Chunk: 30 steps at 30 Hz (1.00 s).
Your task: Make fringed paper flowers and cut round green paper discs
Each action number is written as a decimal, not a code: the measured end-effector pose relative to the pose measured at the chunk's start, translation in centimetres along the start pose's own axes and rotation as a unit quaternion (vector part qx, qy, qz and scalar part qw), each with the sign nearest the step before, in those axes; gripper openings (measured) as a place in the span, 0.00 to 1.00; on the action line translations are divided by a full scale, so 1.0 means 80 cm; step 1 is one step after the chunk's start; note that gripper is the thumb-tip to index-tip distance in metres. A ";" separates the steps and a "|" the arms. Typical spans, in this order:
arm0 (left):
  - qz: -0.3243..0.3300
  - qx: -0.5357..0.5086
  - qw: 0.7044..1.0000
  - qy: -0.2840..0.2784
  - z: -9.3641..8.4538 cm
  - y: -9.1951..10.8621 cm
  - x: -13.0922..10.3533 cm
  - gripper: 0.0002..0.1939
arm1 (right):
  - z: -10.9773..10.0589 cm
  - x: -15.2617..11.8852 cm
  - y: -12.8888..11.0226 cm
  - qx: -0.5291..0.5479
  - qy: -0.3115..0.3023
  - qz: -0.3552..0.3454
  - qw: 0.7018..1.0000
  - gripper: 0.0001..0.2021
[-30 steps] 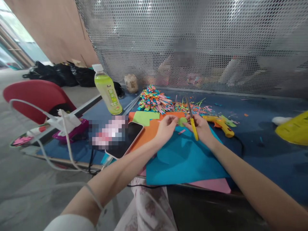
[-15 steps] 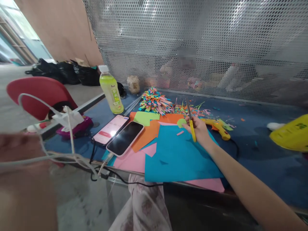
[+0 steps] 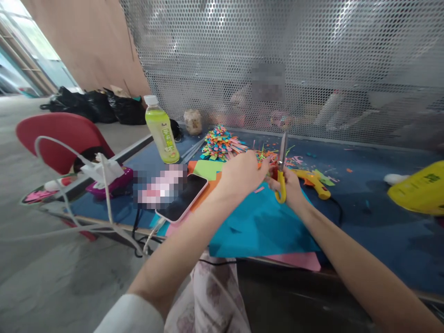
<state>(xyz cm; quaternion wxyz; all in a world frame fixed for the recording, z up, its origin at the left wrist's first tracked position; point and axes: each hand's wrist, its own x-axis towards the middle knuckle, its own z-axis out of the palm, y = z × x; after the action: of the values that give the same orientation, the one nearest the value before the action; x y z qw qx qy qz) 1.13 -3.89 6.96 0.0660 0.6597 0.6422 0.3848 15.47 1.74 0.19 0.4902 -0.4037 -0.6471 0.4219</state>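
Observation:
My right hand (image 3: pixel 289 187) holds yellow-handled scissors (image 3: pixel 281 185), whose blades point up and away. Beside it, my left hand (image 3: pixel 244 171) reaches in from the left, its fingers near the right hand's fingertips; whatever is between them is too small to tell. Below both hands lies a blue paper sheet (image 3: pixel 256 226) over pink paper (image 3: pixel 298 260). Behind the left hand stands a cone-shaped bundle of colourful paper strips (image 3: pixel 220 142), with loose cuttings (image 3: pixel 294 160) to its right.
A yellow glue gun (image 3: pixel 314 182) lies right of the hands. Left are a black-screened phone (image 3: pixel 183 198), a drink bottle (image 3: pixel 162 134), and white cables (image 3: pixel 107 194) near a purple box (image 3: pixel 111 185). A yellow bottle (image 3: pixel 421 189) lies at the far right.
My left hand has come from the far left to beside my right hand. The scissors have turned more upright. The green paper circle near the right fingertips no longer shows.

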 end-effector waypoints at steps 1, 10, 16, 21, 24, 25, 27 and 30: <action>-0.001 0.016 0.999 -0.033 0.011 -0.005 0.019 0.18 | 0.000 0.001 0.000 0.018 0.005 0.007 1.000 0.21; 0.039 -0.252 0.951 -0.174 0.087 -0.070 0.018 0.18 | -0.005 0.009 0.016 0.072 0.023 0.049 0.996 0.20; 0.059 -0.336 0.926 -0.161 0.076 -0.060 0.020 0.12 | -0.011 0.008 0.004 0.075 0.001 0.029 0.997 0.19; -0.009 -0.487 0.872 -0.045 0.056 -0.064 0.035 0.10 | -0.016 0.006 -0.007 -0.013 -0.006 0.005 1.000 0.18; -0.038 -0.572 0.819 -0.001 0.048 -0.063 0.038 0.08 | -0.016 0.004 -0.009 -0.084 -0.044 0.019 0.995 0.16; -0.040 -0.592 0.805 0.005 0.046 -0.062 0.038 0.08 | -0.016 0.003 -0.009 -0.098 -0.060 0.022 0.993 0.15; -0.044 -0.615 0.787 0.007 0.044 -0.058 0.037 0.09 | -0.015 0.001 -0.007 -0.125 -0.084 0.016 0.988 0.13; -0.042 -0.619 0.784 0.008 0.045 -0.055 0.036 0.09 | -0.014 -0.001 -0.005 -0.175 -0.098 -0.001 0.980 0.13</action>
<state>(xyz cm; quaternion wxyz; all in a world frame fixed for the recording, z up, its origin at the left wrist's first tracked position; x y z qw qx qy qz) -0.60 0.88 3.09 0.4715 0.4466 0.2930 0.7017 16.56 1.68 0.74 0.3469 -0.4390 -0.7564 0.3389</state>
